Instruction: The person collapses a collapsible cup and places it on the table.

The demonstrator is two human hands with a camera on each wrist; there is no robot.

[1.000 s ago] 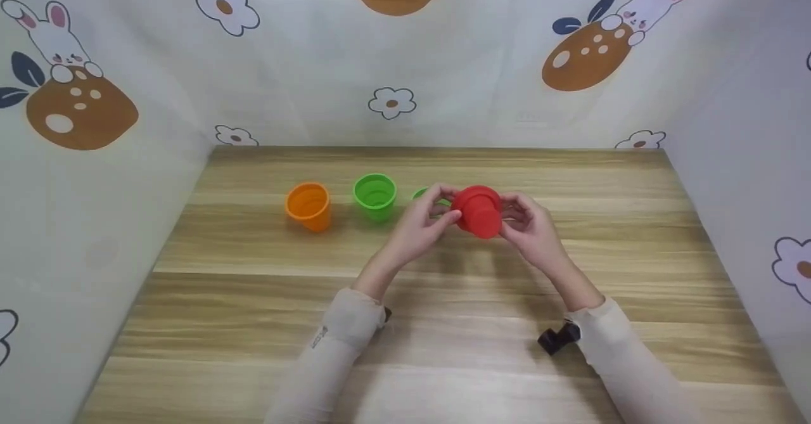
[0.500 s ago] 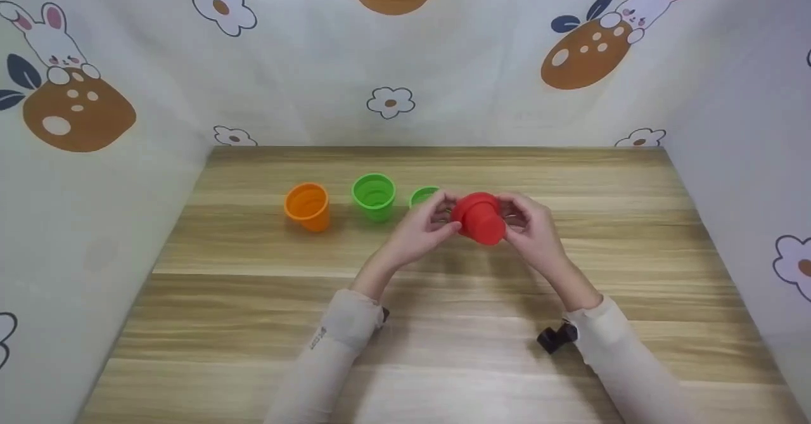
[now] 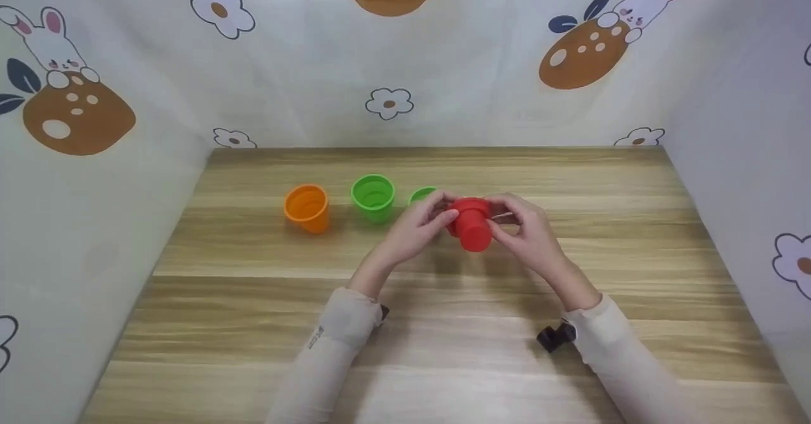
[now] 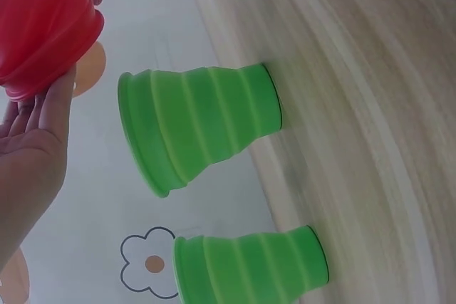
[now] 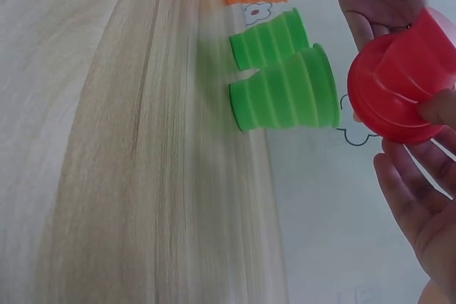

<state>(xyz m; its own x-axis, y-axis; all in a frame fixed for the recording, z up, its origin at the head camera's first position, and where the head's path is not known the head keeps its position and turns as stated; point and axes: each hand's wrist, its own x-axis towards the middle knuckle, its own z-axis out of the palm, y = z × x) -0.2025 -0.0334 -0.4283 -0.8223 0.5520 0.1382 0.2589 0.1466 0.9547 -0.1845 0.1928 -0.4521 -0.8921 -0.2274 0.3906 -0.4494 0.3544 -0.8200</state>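
A red collapsible cup (image 3: 474, 224) is held up above the table between both hands, its narrow base tipped toward the head camera. Its wide part looks partly folded, with a flange around the narrower section in the right wrist view. My left hand (image 3: 415, 227) grips its left side, thumb on the near face. On the opposite side, my right hand (image 3: 529, 231) pinches it between thumb and fingers. Just behind the left hand stands a green cup (image 4: 196, 122), mostly covered in the head view. Another green cup (image 3: 373, 199) and an orange cup (image 3: 307, 208) stand upright farther left.
The three standing cups form a row on the wooden table (image 3: 443, 348). A patterned white curtain (image 3: 304, 63) rises behind the table's back edge and along both sides. A small black device (image 3: 556, 336) sits at the right wrist.
The red cup has come slightly lower and nearer, and its base has swung from pointing right to pointing straight toward the viewer. Both hands keep hold of it; the standing cups stay put.
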